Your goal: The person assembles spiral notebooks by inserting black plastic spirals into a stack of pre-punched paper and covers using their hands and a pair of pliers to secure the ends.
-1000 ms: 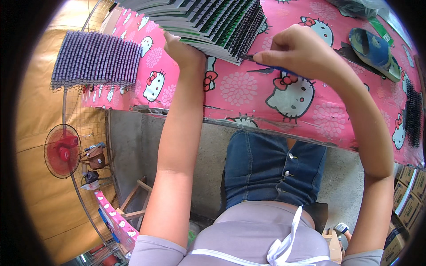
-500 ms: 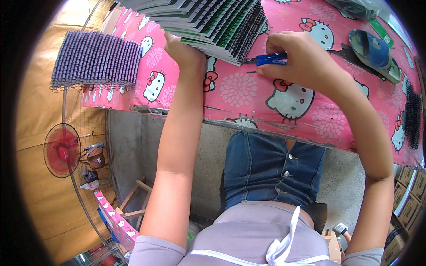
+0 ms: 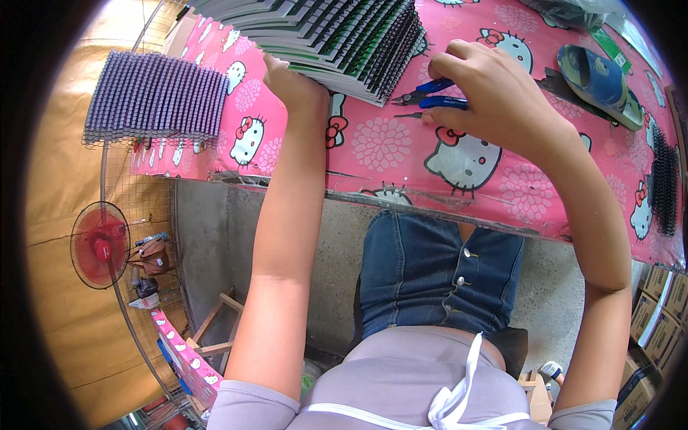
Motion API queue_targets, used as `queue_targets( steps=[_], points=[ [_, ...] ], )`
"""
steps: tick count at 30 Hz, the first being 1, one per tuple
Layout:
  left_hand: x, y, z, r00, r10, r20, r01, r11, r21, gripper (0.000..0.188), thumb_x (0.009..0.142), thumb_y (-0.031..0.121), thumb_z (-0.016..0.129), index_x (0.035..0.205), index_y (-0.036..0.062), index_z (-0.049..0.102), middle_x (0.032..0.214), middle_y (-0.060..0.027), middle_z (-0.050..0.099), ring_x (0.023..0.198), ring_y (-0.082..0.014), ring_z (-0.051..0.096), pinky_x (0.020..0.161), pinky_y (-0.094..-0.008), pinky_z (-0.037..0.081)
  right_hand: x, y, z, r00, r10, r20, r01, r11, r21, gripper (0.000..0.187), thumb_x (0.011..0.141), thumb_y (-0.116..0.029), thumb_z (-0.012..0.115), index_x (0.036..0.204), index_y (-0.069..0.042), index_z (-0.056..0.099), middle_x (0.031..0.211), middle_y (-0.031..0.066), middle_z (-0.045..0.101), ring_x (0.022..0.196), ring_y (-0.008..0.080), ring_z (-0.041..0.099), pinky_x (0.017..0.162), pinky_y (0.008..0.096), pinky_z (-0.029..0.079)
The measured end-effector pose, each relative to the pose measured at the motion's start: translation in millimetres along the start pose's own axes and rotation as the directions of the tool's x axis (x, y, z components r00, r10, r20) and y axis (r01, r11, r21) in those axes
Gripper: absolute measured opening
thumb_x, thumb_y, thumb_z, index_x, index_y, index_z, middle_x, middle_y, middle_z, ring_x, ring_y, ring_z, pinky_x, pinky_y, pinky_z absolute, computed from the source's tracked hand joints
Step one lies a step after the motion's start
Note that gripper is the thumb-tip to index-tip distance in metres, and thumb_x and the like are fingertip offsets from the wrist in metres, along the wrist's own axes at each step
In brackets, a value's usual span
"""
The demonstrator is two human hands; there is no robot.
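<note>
A leaning, fanned stack of spiral-bound notebooks, with white and green edges and dark coils, lies at the table's far middle. My left hand is against the stack's left near edge; its fingers are mostly hidden there. My right hand is closed round blue-handled wire cutters, whose jaws are spread just right of the stack's near corner, close to the coils. A thin dark tip also sticks out below the cutters, on the thumb side; what it belongs to is unclear.
A bundle of purple-grey coils sits at the table's left end. To the right are a blue slipper-like object and black coils. A pink patterned cover is on the table. A red fan stands at left.
My right hand has drawn the cutters slightly away from the stack's corner, and their jaws and handles have spread. My left hand stays at the stack.
</note>
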State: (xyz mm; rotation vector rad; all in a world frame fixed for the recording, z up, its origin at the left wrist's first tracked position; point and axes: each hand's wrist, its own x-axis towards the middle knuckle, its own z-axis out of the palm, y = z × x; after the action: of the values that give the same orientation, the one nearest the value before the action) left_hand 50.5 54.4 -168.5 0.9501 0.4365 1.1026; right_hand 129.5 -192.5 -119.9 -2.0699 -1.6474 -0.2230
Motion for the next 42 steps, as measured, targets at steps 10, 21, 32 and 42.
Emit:
queue_targets(
  steps=[10,21,32,42],
  points=[
    [-6,-1,7,0.994,0.079,0.077,-0.079,0.997,-0.002,0.041,0.098,0.031,0.039,0.106,-0.0056,0.056,0.097,-0.0094,0.061,0.084,-0.0201,0.06,0.077,-0.0326,0.05,23,2,-7,0.878,0.293,0.379,-0.411,0.867,0.281,0.038,0.075,-0.032,0.074,0.076,0.004,0.063,0.062,0.0136,0.056,0.055,0.025,0.059,0.052,0.0391,0.045],
    [1,-4,5,0.994,-0.036,-0.103,0.029,0.997,-0.072,0.037,0.096,0.03,0.04,0.097,-0.002,0.059,0.087,-0.0082,0.059,0.074,-0.0204,0.058,0.07,-0.0328,0.049,3,-5,-4,0.988,0.1,0.114,-0.092,0.993,-0.074,0.042,0.072,-0.034,0.074,0.096,-0.002,0.062,0.094,0.0148,0.063,0.094,0.0296,0.062,0.081,0.0433,0.048],
    [-14,13,10,0.992,0.125,-0.015,-0.116,0.951,0.286,0.036,0.097,0.028,0.042,0.093,-0.0032,0.059,0.083,-0.0062,0.06,0.071,-0.0158,0.057,0.065,-0.0294,0.047,1,-9,6,1.0,0.02,-0.003,-0.02,0.996,-0.093,0.041,0.07,-0.034,0.075,0.094,-0.006,0.057,0.095,0.0112,0.054,0.095,0.029,0.054,0.084,0.0406,0.04],
    [-2,-14,-1,0.982,0.176,-0.07,-0.146,0.938,0.314,0.037,0.098,0.027,0.042,0.071,0.0047,0.053,0.06,0.0039,0.04,0.056,-0.009,0.041,0.053,-0.0284,0.033,13,-15,-8,0.965,0.206,0.164,-0.222,0.971,0.086,0.036,0.072,-0.033,0.075,0.082,0.0,0.062,0.079,0.0135,0.06,0.071,0.029,0.062,0.064,0.0397,0.049]
  ],
)
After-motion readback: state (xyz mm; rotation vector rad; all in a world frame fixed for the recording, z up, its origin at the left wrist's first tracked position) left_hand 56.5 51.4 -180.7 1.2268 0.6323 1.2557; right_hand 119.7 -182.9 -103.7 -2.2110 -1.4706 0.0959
